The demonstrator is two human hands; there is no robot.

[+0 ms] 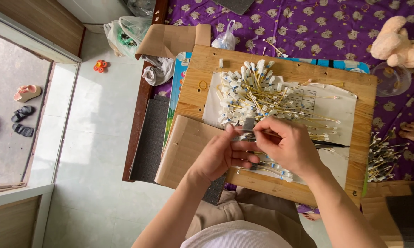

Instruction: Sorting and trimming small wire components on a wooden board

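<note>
A wooden board (202, 69) lies across my lap with a white paper sheet (340, 108) on it. On the sheet sits a heap of thin yellow wires with white connector ends (253, 94). My left hand (223, 154) and my right hand (289, 144) meet just below the heap. Both pinch the same yellow wire (250, 134) between thumb and fingers. Several more wires lie under my right hand (280, 172). A dark slim tool or cable (331, 144) runs right from under my right hand.
A brown cardboard sheet (181, 151) lies under the board's near left corner. A second bunch of wires (381, 158) rests right of the board on the purple patterned cloth (308, 27), near a stuffed bear (397, 43), a clear bowl (393, 78) and someone's foot (413, 131). Tiled floor lies left.
</note>
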